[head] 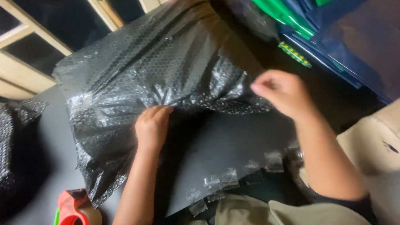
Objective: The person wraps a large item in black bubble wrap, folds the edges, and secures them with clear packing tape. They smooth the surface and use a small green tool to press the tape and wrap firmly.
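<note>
Head view looks down on a black table (234, 149) that fills the middle of the frame, its surface matte and dark. A large sheet of black bubble wrap (157, 75) lies across the far half of it, wrapped over a flat object whose shape cannot be told; a strip of clear tape shows on its left edge. The left hand (151, 125) presses on the near edge of the wrap with fingers curled into a loose fist, knuckles on the plastic; whether it pinches the sheet cannot be told. The right hand (282, 91) hovers at the right edge of the wrap, blurred, fingers drawn together narrowly at the tips, and it is not clear whether anything sits between them.

Along the near edge of the table hang several short pieces of clear tape (226, 180), stuck in a row. At the lower left corner rests a red tape dispenser (74, 210). Another bundle of bubble wrap (6, 150) lies at the far left.

Beyond the table, a pale wooden frame with dark panes (29, 40) stands at upper left. At upper right lie dark blue sheets (370, 47) and green plastic pieces (283, 13). A roll of brown paper (381, 136) sits at the right edge.
</note>
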